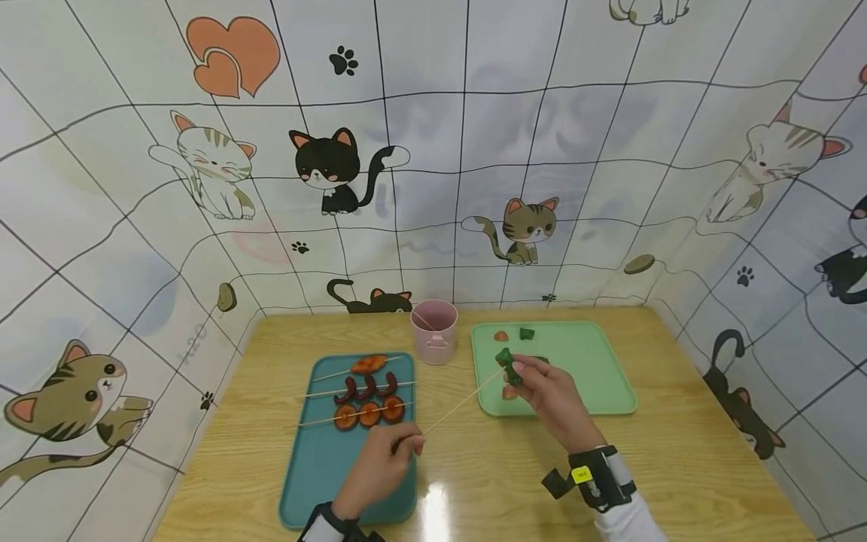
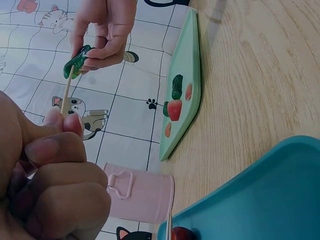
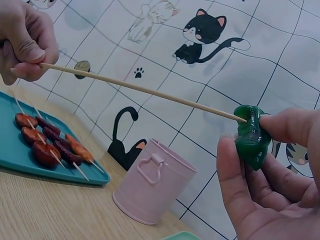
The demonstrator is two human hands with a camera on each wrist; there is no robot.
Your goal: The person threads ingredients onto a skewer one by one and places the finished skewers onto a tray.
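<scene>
In the head view my left hand (image 1: 382, 463) pinches the near end of a thin bamboo skewer (image 1: 463, 400) between thumb and fingers, above the blue tray's right edge. My right hand (image 1: 558, 399) holds a glossy green pepper piece (image 3: 252, 137) by its sides, over the left part of the light green tray (image 1: 603, 376). The skewer's far tip meets the pepper piece; the right wrist view shows it touching or just entering the surface, and I cannot tell how deep. Red pieces (image 2: 174, 110) and other green pieces (image 2: 177, 87) lie on the light green tray.
On the left, a blue tray (image 1: 318, 482) bears three loaded skewers: round brown slices (image 1: 369, 413), dark red curled pieces (image 1: 366, 388) and an orange-brown piece (image 1: 368, 364). A pink bucket (image 1: 435, 342) with a stick inside stands between the trays, near the cat-patterned wall covering (image 1: 433, 188).
</scene>
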